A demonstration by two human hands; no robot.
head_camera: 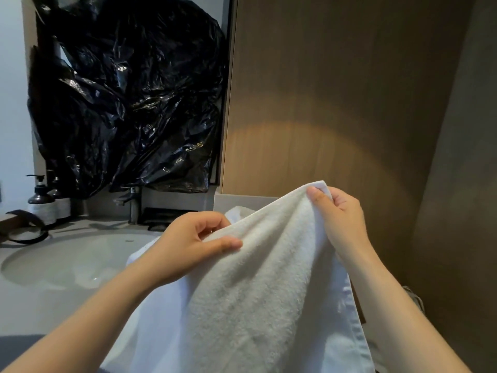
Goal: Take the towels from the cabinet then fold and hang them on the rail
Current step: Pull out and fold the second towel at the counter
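Observation:
A white terry towel (258,278) hangs in front of me, held up by its top edge. My left hand (188,238) pinches the edge lower down on the left, thumb over the cloth. My right hand (336,214) pinches the upper corner, higher and to the right. The towel drapes downward between my forearms and out of the bottom of the view. No rail or cabinet interior is visible.
A round sink basin (67,262) is set in the grey counter at left, with a tap (131,203) behind it. Pump bottles (41,197) stand at far left. Black plastic sheeting (129,98) covers the wall above. A wooden panel (336,90) rises ahead.

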